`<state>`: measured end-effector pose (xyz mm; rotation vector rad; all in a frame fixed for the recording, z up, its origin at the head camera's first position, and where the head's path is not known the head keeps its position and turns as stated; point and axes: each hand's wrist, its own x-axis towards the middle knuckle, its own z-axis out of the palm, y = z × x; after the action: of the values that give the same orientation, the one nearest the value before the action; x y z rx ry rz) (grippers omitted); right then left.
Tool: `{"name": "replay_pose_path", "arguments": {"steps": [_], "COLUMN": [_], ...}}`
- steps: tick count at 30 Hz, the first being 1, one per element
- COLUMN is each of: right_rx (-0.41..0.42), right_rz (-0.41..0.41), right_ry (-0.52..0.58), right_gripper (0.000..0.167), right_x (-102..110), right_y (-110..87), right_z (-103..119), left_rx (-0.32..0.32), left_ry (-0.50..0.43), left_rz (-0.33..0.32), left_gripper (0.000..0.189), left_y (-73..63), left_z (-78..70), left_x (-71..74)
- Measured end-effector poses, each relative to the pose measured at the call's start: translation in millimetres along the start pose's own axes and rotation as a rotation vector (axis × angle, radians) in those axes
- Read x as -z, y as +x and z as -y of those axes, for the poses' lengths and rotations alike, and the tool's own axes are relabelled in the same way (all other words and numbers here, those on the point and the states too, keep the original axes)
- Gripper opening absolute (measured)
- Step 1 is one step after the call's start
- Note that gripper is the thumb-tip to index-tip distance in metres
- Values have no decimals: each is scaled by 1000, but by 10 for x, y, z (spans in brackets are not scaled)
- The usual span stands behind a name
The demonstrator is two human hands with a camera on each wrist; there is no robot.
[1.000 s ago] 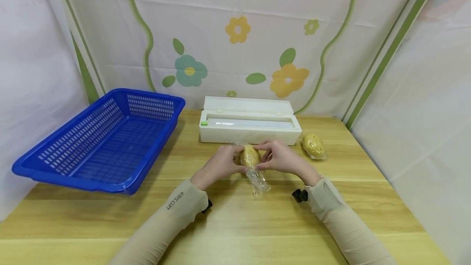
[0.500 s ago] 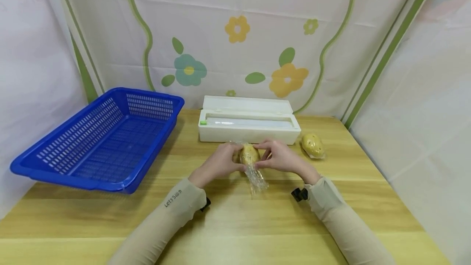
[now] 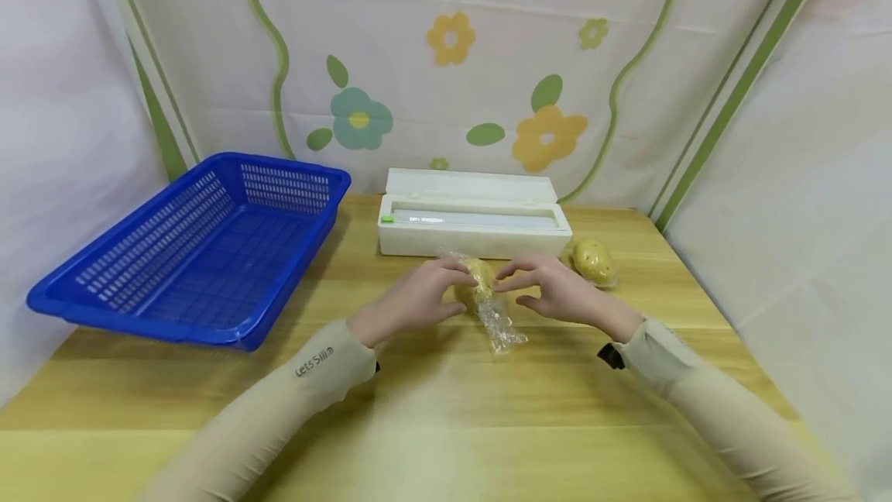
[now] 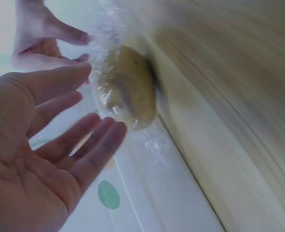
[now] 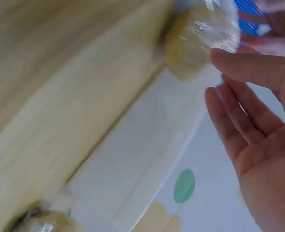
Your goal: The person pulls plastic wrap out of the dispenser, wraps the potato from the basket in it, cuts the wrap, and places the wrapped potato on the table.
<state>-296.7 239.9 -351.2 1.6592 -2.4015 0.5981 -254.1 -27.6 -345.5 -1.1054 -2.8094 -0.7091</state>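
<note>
A potato (image 3: 482, 285) lies on the table in crumpled clear plastic wrap (image 3: 500, 329), one loose tail of which trails toward the front. My left hand (image 3: 421, 297) is at its left side, fingers spread and lightly bent. On the other side, my right hand (image 3: 554, 289) has its fingers parted, with a gap to the potato. In the left wrist view the potato (image 4: 128, 89) shows beyond the left fingertips, shiny film around it. The right wrist view shows the same wrapped potato (image 5: 193, 43) past the right thumb tip.
Behind the hands stands a long white box (image 3: 474, 240), lid raised, with a green slider on its cutter strip. A second wrapped potato (image 3: 592, 263) sits right of it. A blue basket (image 3: 174, 330) occupies the left side. A floral curtain (image 3: 411, 37) hangs behind.
Both hands have let go of the wrapped potato and moved apart, the right hand drawing off to the right. The head view has tipped slightly downward, then things sit a little higher.
</note>
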Motion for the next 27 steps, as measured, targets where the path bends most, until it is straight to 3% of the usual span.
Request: {"name": "replay_pose_path", "arguments": {"steps": [4,10,16,21,27], "right_rx": [93,168,160,147,127], "right_rz": [-24,-61,-45,-78,-100], "right_ry": [-59,-69,-102,-116,-46], "right_gripper": [50,46,41,28,20], "right_x": [-39,-86,-114,-148,-196], "right_y": [-81,15,48,71,104], "right_z": [-5,53,70,41,5], "left_rx": [-42,-54,-65,-69,-90], "left_ry": [25,28,14,20,29], "left_rz": [34,53,48,41,23], "left_gripper": [36,37,37,35,32], "left_y": [7,-3,3,9,-4], "left_z": [25,98,129,159,187], "left_x": [-3,-48,-72,-89,-108]}}
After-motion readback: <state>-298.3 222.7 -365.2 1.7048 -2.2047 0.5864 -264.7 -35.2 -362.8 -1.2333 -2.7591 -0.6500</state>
